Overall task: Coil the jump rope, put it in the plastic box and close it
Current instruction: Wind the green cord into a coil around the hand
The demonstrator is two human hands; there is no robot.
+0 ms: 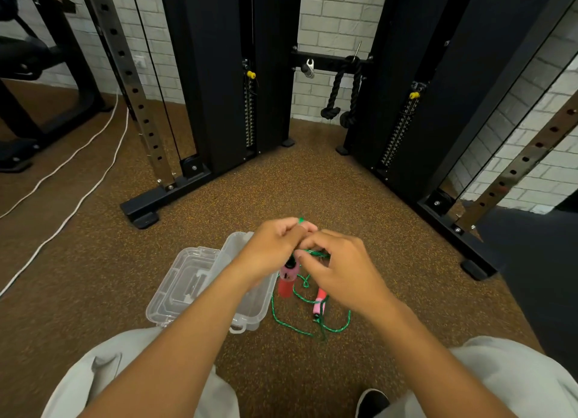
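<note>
The jump rope is a green cord [283, 321] with two pink handles. One handle [287, 279] hangs upright from my left hand [275, 248], which grips its top together with a bit of cord. My right hand [337, 269] pinches the green cord just beside it. The other handle [319, 305] lies on the floor among loose loops of cord, below my right hand. The clear plastic box [250, 308] stands open on the floor under my left forearm, its hinged lid [184, 280] folded out to the left. The forearm hides part of the box.
I sit on a brown speckled gym floor, my knees in grey trousers at the bottom. A black cable machine [237, 111] with weight stacks stands ahead, its feet [140, 214] left and right. A white cable [72, 205] runs across the floor at left. A black triceps rope [344, 95] hangs behind.
</note>
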